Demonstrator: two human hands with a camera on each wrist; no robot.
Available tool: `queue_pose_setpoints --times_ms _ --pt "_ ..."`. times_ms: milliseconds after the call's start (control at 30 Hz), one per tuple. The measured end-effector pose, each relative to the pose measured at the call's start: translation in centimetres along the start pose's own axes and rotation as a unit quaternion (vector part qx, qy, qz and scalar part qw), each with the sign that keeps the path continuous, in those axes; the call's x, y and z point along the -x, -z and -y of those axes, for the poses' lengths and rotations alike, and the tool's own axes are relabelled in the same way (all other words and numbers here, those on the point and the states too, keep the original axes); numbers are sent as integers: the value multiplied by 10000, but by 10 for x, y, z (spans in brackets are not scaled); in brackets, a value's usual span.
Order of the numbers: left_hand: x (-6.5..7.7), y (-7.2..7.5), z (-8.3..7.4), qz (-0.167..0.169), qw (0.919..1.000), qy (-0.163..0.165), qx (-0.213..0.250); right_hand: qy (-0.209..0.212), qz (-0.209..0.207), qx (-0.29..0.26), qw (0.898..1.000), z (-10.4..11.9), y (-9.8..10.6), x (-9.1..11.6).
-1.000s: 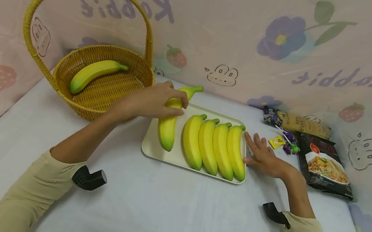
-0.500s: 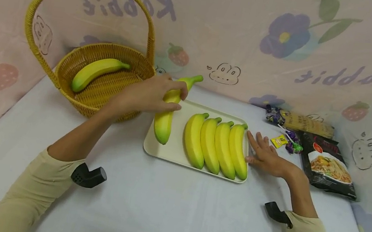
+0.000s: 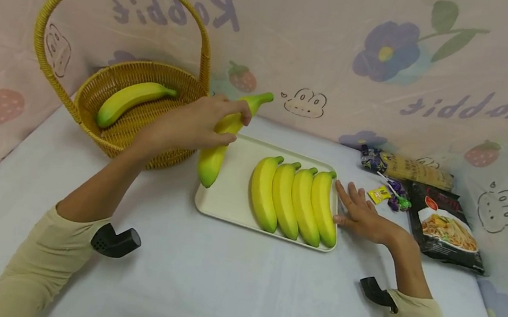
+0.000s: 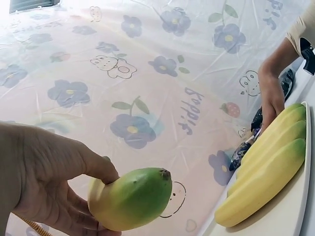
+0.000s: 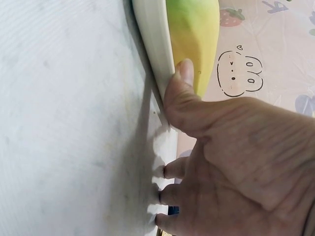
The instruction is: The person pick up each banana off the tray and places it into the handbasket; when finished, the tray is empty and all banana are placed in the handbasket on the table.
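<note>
Pinched by the left hand [image 3: 201, 121], one banana [image 3: 210, 166] has been shifted left above the tray's [image 3: 229, 198] left edge, nearer the basket [image 3: 168, 75]; its removal seems well begun. Four bananas [image 3: 285, 200] are left, beside the spread right hand [image 3: 362, 217].

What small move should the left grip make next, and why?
Probably carry the held banana a little further left, over the wicker basket. The left grip holds it near the left end of the cream tray, next to the basket, where another banana lies with bare wicker beside it.
</note>
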State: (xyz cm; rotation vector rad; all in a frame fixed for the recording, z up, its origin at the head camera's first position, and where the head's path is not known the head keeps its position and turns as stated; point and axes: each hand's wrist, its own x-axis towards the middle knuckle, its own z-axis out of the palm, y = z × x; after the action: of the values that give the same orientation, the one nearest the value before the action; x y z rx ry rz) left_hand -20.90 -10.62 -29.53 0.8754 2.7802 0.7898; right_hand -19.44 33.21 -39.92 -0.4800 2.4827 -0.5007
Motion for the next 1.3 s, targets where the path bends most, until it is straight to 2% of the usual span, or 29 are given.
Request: queue_pose_setpoints --times_ms 200,367,633,900,1100,1300 --pt "3 4 1 47 9999 99 -38 -7 6 -50 10000 0 -2 0" --pt "5 8 2 -122 9998 110 78 89 -88 -242 9996 -4 -2 1" --pt "12 15 3 -410 9985 347 47 112 -48 -211 9997 -5 -3 0" --pt "17 27 7 -544 9953 630 488 396 -169 -374 9984 -13 -4 -1" --pt "19 33 8 -832 9943 603 295 149 -45 -202 9997 -5 1 0" --pt "25 35 13 -976 9924 733 162 -26 35 -87 10000 -1 0 -2"
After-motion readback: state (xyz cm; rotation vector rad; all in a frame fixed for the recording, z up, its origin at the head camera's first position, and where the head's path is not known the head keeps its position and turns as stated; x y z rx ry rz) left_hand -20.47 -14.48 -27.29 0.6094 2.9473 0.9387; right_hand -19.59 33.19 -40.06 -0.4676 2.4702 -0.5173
